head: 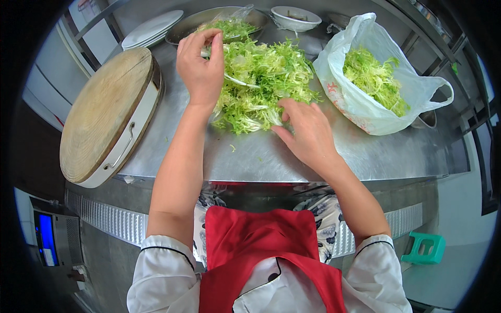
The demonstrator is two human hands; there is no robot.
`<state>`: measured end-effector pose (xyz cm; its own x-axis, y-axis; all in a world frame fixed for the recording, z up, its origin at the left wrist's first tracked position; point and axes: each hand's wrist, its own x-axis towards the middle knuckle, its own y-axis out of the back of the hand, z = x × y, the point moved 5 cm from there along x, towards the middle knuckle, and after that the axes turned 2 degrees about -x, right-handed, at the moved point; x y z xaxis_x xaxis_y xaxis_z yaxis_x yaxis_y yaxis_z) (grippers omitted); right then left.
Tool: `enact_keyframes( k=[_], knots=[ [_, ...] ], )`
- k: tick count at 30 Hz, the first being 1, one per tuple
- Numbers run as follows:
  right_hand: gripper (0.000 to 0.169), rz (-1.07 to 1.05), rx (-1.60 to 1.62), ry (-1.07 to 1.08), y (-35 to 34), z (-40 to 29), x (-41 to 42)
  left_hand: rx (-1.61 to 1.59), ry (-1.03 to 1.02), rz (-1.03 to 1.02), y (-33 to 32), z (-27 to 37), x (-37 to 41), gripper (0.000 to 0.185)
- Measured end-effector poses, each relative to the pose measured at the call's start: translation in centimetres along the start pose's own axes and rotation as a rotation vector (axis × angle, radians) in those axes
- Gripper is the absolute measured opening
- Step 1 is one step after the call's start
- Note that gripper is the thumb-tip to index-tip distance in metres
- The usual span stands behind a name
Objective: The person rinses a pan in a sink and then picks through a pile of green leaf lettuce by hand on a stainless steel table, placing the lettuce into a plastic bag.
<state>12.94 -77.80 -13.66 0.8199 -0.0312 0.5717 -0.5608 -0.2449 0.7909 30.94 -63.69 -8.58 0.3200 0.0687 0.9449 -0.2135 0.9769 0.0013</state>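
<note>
A heap of frisée lettuce (266,78) lies on the stainless steel table (242,164) in front of me. My left hand (201,64) is raised at the heap's upper left, fingers curled, close to the metal bowl behind; whether something is pinched between its fingertips is hard to see. At the heap's lower right, my right hand (307,127) touches the leaves, its thumb and index finger apart beside a pale stem end. More frisée (372,80) fills a white plastic bag (419,105) standing open on the right. Behind the heap, a wide metal bowl (182,29) holds greens and clear plastic.
A round wooden chopping block (105,109) with a metal handle stands at the left. Stacked white plates (156,27) are at the back left, a white bowl (296,25) at the back. A metal rack (420,33) borders the right, a green stool (424,248) below.
</note>
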Motion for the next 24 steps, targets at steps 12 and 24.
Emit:
enact_keyframes(
  k=[12,24],
  knots=[
    [0.022,0.158,0.548,-0.137,3.0,4.2,1.1,-0.034,0.055,-0.060,-0.4,0.1,-0.3,0.010],
    [0.013,0.286,1.263,-0.235,4.0,7.0,5.0,-0.024,0.088,-0.077,-0.4,0.3,-0.1,0.010]
  ],
)
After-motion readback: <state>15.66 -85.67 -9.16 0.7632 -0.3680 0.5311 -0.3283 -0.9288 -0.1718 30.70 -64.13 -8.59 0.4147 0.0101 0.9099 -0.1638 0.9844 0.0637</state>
